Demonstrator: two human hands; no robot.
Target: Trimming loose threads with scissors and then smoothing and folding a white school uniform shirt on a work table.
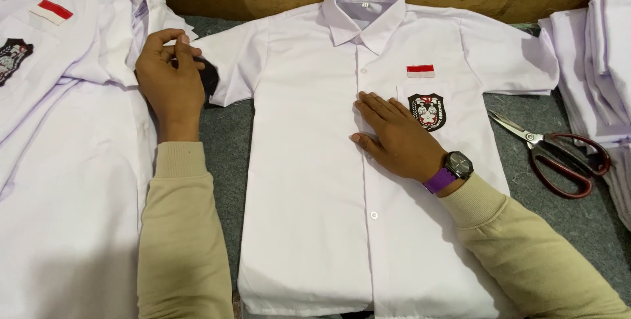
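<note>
Item one: white short-sleeved shirt (315,181), laid flat and buttoned, collar toward the top of the frame, filling the centre. It lies on a grey felt surface (223,141). A red-and-white patch (420,70) sits above the chest pocket; a black crest badge (426,110) is on the pocket itself.

Item two: my right hand (394,136), centre frame, open and flat, fingers spread, palm pressing the shirt front just beside the button line and touching the pocket's edge. A dark watch on a purple strap (452,169) is at its wrist.

Item three: my left hand (171,76), left of centre, fingers curled and pinched at the end of the shirt's sleeve (227,63); what exactly the fingertips pinch I cannot tell.

Item four: scissors (552,151) with dark red handles, right of frame, blades closed, lying just beside the shirt's hem side.

Item five: further white shirts, a loose heap (59,161) at left, a folded stack (601,63) at right.
</note>
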